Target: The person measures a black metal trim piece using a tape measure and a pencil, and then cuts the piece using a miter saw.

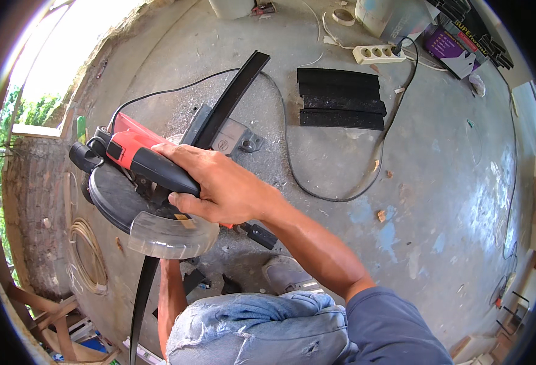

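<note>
Down on the grey concrete floor (353, 201), the right hand (222, 188) has its fingers curled tight around the black handle of a red-and-black mitre saw (140, 164). A long black strip (228, 100) lies under the saw, running from near left to far. The left hand is hidden behind the saw's clear guard (167, 237), so its fingers cannot be told. Cut black strip pieces (341, 97) lie further right.
</note>
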`<state>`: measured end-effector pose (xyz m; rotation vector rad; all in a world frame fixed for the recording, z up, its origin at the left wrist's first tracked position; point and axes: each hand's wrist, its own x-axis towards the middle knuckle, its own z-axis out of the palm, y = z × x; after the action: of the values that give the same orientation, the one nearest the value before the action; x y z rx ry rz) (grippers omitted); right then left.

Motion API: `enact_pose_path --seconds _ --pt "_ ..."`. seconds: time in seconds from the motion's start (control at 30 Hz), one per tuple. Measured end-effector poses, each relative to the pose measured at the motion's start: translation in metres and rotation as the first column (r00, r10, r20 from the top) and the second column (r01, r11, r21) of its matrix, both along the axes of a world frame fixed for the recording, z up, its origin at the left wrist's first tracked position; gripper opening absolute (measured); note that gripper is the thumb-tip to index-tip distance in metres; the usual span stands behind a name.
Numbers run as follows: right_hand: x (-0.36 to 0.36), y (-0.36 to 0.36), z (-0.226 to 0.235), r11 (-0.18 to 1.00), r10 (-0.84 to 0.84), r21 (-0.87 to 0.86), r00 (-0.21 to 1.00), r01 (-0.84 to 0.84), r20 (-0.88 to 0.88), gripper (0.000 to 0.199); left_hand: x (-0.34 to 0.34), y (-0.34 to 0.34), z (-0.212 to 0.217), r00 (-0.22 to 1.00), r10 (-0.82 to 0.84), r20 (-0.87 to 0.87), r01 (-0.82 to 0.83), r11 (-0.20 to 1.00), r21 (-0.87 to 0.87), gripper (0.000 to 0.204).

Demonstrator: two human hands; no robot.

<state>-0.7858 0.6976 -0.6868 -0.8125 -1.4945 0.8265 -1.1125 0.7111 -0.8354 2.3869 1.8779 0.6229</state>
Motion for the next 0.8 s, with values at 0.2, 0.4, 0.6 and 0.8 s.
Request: enact_pose_path --seconds 0.2,0.4,0.6,0.8 --pt "0.004 -0.003 0.009 0.999 0.017 -0.039 1.000 -0.016 0.014 0.070 -0.004 -0.005 0.002 1.000 0.009 -0.010 -0.009 1.000 -0.012 0.045" --pt "0.001 0.000 0.001 1.000 0.007 0.007 1.000 -0.007 -0.006 0.069 -0.005 -0.006 0.002 1.000 0.006 -0.008 -0.007 1.000 -0.018 0.044" --pt "0.001 0.001 -0.001 1.000 0.026 -0.009 1.000 -0.026 0.003 0.070 -0.005 -0.007 0.003 1.000 0.008 -0.011 -0.008 1.000 -0.021 0.044" --pt "0.002 0.001 0.002 0.997 0.064 -0.054 0.998 -0.063 0.001 0.070 -0.007 -0.009 0.003 1.000 0.011 -0.011 -0.011 1.000 -0.025 0.044"
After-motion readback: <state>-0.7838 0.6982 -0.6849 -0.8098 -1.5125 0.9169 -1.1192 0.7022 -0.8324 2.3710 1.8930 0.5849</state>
